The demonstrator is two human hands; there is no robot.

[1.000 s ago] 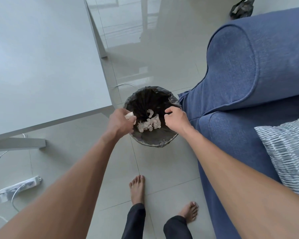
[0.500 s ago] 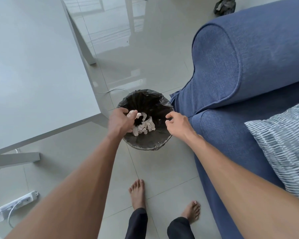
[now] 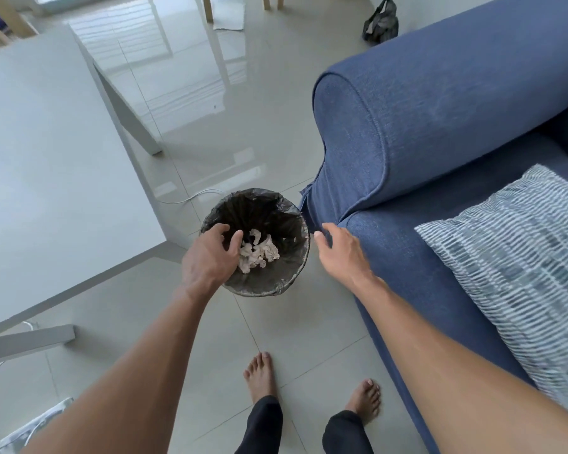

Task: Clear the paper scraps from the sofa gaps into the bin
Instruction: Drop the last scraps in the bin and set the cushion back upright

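From the head view, the left hand [image 3: 210, 257] reaches down over the near rim of the bin [image 3: 295, 270], palm down. The right hand [image 3: 340, 252] hovers between the bin and the sofa [image 3: 440, 126]. A desk [image 3: 46, 158] stands left; a striped cushion [image 3: 512, 257] lies on the sofa. Both hands' fingers [image 3: 235, 242] are spread and empty. The paper scraps [image 3: 258, 253] lie inside the bin.

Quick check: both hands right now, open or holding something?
Left hand: open, fingers spread over the bin, holding nothing; paper scraps lie inside.
Right hand: open, empty, beside the bin near the sofa.
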